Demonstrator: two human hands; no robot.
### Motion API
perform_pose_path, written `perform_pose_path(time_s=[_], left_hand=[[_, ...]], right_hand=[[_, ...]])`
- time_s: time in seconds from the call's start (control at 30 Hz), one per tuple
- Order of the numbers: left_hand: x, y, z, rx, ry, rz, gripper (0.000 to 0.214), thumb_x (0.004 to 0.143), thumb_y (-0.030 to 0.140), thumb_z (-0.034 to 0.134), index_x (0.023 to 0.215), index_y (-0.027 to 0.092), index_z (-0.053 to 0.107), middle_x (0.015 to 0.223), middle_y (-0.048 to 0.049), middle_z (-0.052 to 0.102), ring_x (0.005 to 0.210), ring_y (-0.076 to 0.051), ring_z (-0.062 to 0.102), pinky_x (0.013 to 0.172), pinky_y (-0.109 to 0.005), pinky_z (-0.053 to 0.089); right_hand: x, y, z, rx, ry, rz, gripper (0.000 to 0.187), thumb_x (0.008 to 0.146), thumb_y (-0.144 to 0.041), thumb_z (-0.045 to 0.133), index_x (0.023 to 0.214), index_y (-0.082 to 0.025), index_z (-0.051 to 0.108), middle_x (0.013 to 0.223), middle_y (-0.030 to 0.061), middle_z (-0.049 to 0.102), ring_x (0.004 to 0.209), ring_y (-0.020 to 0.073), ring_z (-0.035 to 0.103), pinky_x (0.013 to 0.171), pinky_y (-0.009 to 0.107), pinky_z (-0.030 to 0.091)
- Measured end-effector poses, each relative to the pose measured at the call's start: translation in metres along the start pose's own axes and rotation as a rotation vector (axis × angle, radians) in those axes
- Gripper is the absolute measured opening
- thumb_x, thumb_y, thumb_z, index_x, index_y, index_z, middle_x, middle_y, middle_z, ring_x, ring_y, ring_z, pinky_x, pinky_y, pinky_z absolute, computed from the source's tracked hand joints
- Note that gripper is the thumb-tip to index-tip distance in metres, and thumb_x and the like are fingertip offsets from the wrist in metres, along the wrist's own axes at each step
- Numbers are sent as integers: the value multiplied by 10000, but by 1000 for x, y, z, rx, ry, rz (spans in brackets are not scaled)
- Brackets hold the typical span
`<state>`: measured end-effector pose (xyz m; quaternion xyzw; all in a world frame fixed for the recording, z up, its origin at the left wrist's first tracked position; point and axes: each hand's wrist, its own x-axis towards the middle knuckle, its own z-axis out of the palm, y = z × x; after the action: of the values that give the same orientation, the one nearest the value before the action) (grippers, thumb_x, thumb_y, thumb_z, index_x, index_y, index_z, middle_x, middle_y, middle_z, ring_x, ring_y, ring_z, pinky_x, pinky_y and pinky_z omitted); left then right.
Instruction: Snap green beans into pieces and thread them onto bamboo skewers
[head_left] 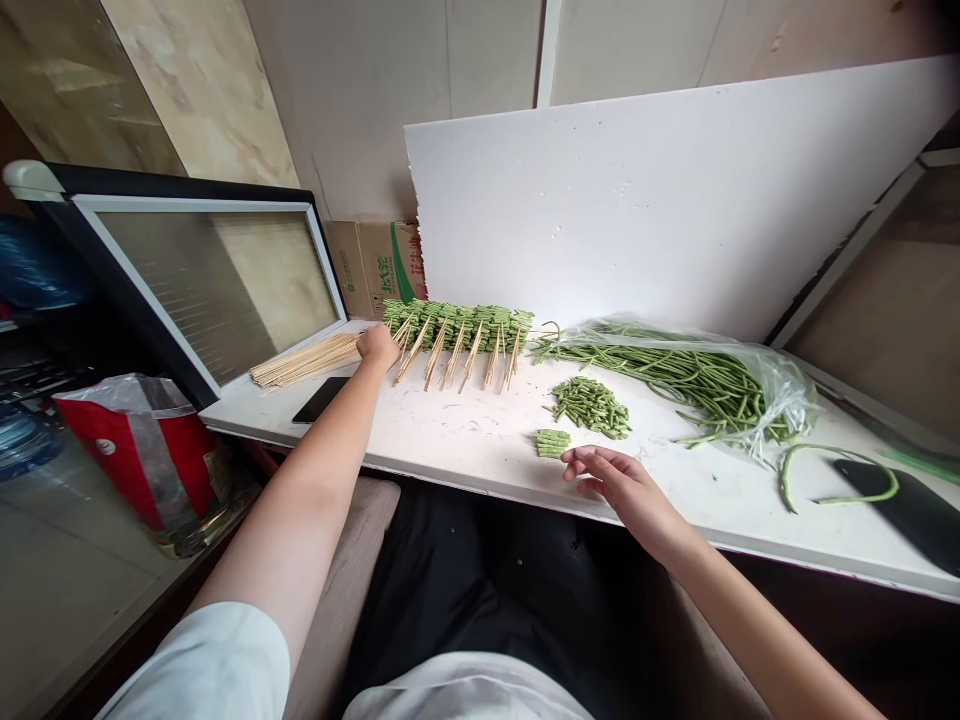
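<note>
My left hand (379, 346) is curled at the left end of a row of cut green beans threaded on wooden skewers (459, 326), and its fingers hide whatever they may hold. A bundle of bare skewers (306, 360) lies just left of it. My right hand (611, 482) hovers with its fingers apart, holding nothing, close to a small stack of cut beans (553, 443). Beyond that stack is a loose pile of cut beans (591, 407). Long green beans (675, 380) lie in a clear plastic bag to the right.
The white table (465, 440) carries a black phone (321, 400) and, at far right, a dark cleaver blade (896, 510). A white foam board (660, 190) stands behind it. A cardboard box (375, 268), a glass-topped freezer (217, 290) and a red bag (135, 450) stand to the left.
</note>
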<state>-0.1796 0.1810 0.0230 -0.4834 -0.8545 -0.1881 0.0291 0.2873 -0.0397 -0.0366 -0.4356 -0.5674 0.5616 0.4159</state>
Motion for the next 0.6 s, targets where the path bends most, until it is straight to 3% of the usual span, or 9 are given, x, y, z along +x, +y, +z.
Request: perform_pose_path(time_s=[0.23, 0.47, 0.6], left_hand=[[-3, 2, 7, 50, 23, 25, 315, 919, 351, 721, 1148, 135, 709, 1255, -237, 727, 1167, -396, 692, 926, -441, 543], [-5, 7, 9, 69, -6, 48, 492, 750, 420, 897, 1113, 149, 705, 1192, -225, 738, 1225, -436, 666, 929, -444, 569], [-4, 10, 7, 44, -30, 44, 486, 748, 412, 894, 1115, 159, 700, 1178, -216, 743, 1250, -450, 653, 965, -471, 564]], right_hand=[[1, 4, -1, 1, 0, 1, 514, 907, -692, 692, 1007, -198, 797, 968, 103, 760, 941, 252, 668, 812, 357, 523], [0, 5, 0, 13, -5, 11, 487, 907, -674, 705, 1006, -206, 794, 941, 92, 756, 913, 245, 668, 828, 367, 531], [-1, 3, 1, 20, -1, 5, 508, 897, -696, 704, 1002, -207, 794, 927, 89, 752, 898, 240, 663, 821, 366, 529]])
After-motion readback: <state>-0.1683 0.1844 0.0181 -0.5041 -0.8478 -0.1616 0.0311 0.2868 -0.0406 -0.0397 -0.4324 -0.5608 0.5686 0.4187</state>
